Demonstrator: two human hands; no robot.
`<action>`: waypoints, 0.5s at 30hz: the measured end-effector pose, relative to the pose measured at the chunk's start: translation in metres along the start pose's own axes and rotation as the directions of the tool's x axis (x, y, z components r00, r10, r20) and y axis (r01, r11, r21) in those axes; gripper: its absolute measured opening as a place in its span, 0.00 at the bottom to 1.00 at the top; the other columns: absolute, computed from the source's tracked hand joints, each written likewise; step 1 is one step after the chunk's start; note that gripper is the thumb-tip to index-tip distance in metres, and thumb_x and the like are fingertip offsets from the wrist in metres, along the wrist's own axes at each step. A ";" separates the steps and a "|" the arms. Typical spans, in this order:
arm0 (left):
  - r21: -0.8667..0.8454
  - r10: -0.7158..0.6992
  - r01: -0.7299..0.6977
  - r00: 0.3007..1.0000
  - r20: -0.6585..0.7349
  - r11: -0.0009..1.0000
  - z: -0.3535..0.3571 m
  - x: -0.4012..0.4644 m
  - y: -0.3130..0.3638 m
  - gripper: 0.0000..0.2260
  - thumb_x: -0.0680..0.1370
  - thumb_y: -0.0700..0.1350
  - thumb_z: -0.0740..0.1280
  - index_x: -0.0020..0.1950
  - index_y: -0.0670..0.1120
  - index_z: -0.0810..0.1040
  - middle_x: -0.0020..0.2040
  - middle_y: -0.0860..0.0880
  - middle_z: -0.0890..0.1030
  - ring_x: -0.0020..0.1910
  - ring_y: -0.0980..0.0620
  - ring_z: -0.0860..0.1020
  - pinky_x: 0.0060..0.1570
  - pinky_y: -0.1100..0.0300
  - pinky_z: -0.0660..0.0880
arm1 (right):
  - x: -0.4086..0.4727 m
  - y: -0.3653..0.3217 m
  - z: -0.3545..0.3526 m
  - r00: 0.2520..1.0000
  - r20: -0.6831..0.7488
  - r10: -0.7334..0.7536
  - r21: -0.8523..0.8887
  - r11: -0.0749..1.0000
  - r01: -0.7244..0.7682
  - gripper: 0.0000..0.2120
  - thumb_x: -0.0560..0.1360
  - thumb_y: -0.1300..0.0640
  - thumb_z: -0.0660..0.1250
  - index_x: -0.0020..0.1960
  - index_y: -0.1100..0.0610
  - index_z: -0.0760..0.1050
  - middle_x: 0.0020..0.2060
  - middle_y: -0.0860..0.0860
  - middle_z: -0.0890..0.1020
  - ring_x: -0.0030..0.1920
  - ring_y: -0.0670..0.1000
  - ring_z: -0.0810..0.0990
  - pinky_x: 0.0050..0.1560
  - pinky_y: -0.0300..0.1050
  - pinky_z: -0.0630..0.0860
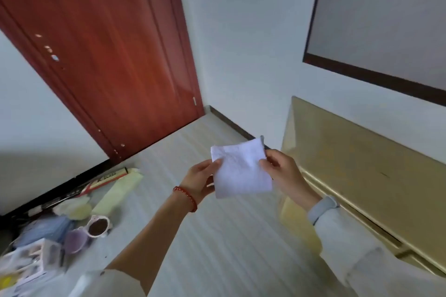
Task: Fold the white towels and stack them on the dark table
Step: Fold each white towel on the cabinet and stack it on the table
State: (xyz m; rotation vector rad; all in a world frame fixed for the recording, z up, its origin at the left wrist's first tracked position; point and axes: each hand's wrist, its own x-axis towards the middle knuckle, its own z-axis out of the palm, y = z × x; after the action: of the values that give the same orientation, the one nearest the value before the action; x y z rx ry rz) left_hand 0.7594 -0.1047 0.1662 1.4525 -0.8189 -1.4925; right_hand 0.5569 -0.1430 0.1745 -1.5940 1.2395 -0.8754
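You hold one white towel (241,170) in the air, in front of the red door (103,55): your left hand (200,181) pinches its left edge, your right hand (281,171) its right edge. No dark table shows, so you cannot yet place it. Both pinches sit shallow at the edges; if either slips, the small folded square may fall open or drop to the floor. Count: one towel, two hands, one door.

A red-brown door (101,55) meets white walls (241,43) above pale striped flooring (217,236).
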 end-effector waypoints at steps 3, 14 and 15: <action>0.166 0.197 -0.148 0.919 -0.342 0.975 -0.117 -0.036 -0.008 0.22 0.70 0.57 0.67 0.42 0.36 0.77 0.38 0.45 0.74 0.38 0.49 0.73 0.40 0.57 0.74 | 0.020 -0.034 0.127 0.989 0.150 -0.005 -0.017 1.000 0.007 0.05 0.74 0.63 0.63 0.41 0.64 0.73 0.30 0.50 0.71 0.33 0.49 0.69 0.36 0.44 0.67; 0.454 0.374 0.138 0.385 -0.844 0.881 -0.468 -0.152 -0.054 0.08 0.77 0.46 0.63 0.50 0.44 0.79 0.39 0.50 0.79 0.38 0.49 0.77 0.40 0.55 0.75 | 0.014 -0.147 0.551 0.859 0.403 -0.315 -0.074 0.924 0.374 0.04 0.73 0.64 0.65 0.48 0.62 0.75 0.37 0.50 0.75 0.38 0.51 0.72 0.39 0.39 0.62; 0.444 0.368 0.157 0.358 -0.858 0.882 -0.492 -0.158 -0.057 0.08 0.77 0.45 0.63 0.49 0.43 0.78 0.40 0.48 0.79 0.39 0.48 0.77 0.40 0.53 0.75 | 0.015 -0.154 0.579 0.840 0.438 -0.320 -0.075 0.919 0.388 0.04 0.73 0.63 0.65 0.48 0.62 0.75 0.37 0.50 0.74 0.38 0.50 0.71 0.39 0.39 0.62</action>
State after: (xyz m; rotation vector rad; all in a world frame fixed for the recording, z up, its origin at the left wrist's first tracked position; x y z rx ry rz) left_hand 1.2274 0.1181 0.1302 2.1884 -0.4819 -0.0989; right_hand 1.1397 -0.0116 0.1237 -2.0581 0.7308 -0.6119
